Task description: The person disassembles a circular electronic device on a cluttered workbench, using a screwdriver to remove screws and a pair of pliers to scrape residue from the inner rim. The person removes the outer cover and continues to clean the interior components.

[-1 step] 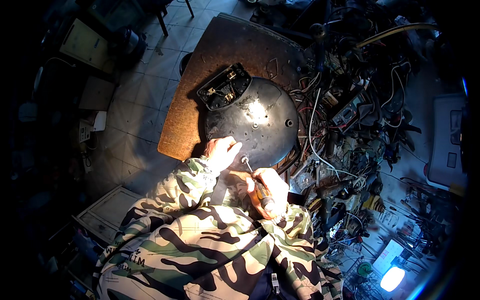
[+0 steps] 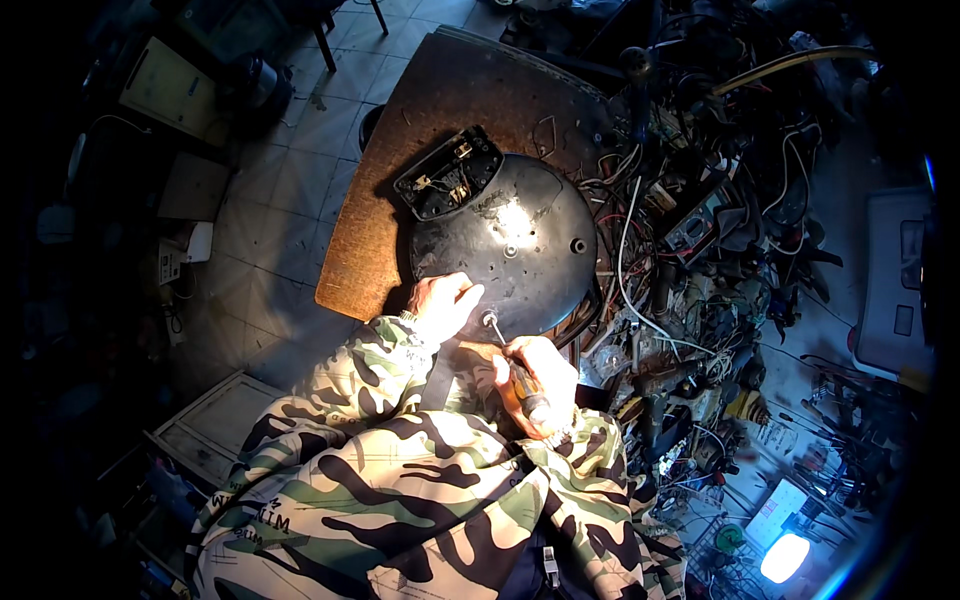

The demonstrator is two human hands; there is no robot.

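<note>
A round black appliance base (image 2: 545,235) lies on the wooden board, with a strong light reflection and several holes on its face. At its far left an open black housing (image 2: 450,175) shows brass-coloured contacts and wires. My left hand (image 2: 443,305) grips the near left rim, its fingers curled and partly hidden. In my right hand (image 2: 540,385) is a screwdriver (image 2: 525,385) with an orange and dark handle, fingers wrapped round it. The screwdriver's shaft slants up to a round screw hole (image 2: 489,319) near the base's near edge, its tip at or in that hole.
The worn brown board (image 2: 365,235) extends left and beyond the base. On the right is a dense heap of cables and parts (image 2: 690,260), with a white cable (image 2: 625,280) along it. A bright lamp (image 2: 785,557) glows at lower right. Tiled floor (image 2: 290,190) lies left.
</note>
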